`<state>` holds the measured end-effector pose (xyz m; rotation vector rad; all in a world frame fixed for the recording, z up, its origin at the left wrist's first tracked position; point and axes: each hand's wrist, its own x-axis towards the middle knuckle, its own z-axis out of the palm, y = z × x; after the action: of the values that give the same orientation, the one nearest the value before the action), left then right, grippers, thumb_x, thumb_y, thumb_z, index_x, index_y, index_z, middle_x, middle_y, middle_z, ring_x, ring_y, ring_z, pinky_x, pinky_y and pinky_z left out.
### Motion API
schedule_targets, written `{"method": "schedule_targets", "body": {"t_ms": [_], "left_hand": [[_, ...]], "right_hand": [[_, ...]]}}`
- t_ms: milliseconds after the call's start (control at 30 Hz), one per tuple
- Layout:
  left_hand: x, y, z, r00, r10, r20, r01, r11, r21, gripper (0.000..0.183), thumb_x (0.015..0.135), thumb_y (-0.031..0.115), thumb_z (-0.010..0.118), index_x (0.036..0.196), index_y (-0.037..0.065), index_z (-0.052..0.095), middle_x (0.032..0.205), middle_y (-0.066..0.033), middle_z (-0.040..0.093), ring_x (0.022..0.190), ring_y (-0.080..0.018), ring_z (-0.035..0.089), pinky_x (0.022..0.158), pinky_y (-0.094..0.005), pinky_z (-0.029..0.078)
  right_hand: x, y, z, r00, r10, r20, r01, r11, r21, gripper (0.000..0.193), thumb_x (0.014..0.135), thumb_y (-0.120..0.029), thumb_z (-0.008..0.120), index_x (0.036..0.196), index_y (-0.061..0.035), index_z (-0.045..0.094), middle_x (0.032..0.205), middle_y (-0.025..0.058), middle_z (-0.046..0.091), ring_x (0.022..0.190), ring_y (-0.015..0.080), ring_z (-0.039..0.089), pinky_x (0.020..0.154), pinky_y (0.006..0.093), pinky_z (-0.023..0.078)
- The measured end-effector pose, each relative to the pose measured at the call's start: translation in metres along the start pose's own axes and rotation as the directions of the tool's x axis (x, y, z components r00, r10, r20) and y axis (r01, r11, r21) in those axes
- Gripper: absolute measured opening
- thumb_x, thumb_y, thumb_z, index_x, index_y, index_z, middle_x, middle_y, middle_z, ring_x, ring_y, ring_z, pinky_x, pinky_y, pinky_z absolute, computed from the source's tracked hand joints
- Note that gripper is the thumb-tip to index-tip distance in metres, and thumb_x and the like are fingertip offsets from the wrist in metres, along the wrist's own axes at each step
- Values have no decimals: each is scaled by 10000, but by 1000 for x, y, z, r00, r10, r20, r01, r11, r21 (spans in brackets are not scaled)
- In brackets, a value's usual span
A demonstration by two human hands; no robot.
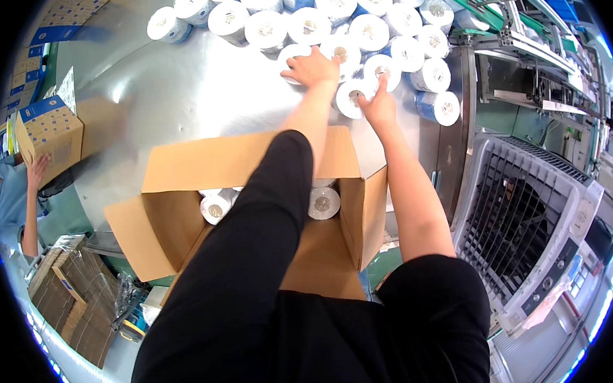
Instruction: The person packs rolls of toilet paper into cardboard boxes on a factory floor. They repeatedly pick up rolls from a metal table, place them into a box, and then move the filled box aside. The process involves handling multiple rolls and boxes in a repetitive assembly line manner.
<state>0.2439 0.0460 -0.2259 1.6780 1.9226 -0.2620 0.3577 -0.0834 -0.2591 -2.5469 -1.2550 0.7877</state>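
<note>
Fingers of left hand and right hand grasp white wrapped paper rolls at the steel table's far edge; transfer into the open brown cardboard box apparently follows.

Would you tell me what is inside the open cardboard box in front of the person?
Inside the cardboard box, two white rolls show near its far wall; the left arm covers the rest.

White rolls crowd the far edge of the metal counter, leaving no gap between them. Its left half lies bare and passable. The open cardboard box walls off the near edge, its flaps spread wide.
</note>
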Motion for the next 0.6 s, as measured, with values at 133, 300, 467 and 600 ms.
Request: {"method": "schedule_targets", "body": {"t_ms": [133,300,467,600], "left_hand": [[24,-14,-26,975,122,184,-104,989,-105,496,707,504,682,1052,148,690,1048,-84,683,1048,-283,590,906,-425,422],[-20,-42,-152,819,559,133,-370,691,-621,306,773,417,694,861,125,722,807,47,632,743,-60,513,691,-247,428],[-140,-162,-300,609,771,187,-78,293,-953,355,819,259,685,1098,41,662,974,-49,682,936,-133,611,852,-294,465],[-211,-260,-277,677,474,563,174,640,-748,324,796,203,707,1075,39,687,975,-75,690,958,-147,621,889,-293,463]], "right_hand": [[2,26,-4,992,-115,-43,117,991,58,800,692,-263,746,1346,16,379,846,220,663,820,383,650,760,428,512],[-34,28,-93,999,-28,35,25,995,94,670,695,-273,769,1249,14,525,723,120,665,659,218,648,638,340,513],[-113,-8,-217,839,-313,-444,364,931,30,586,763,-179,742,1287,-33,525,758,53,681,642,82,589,658,242,493],[-206,-88,-265,739,-429,-520,545,834,87,631,723,-13,743,1303,-15,496,972,92,698,867,134,671,765,249,531]]}}
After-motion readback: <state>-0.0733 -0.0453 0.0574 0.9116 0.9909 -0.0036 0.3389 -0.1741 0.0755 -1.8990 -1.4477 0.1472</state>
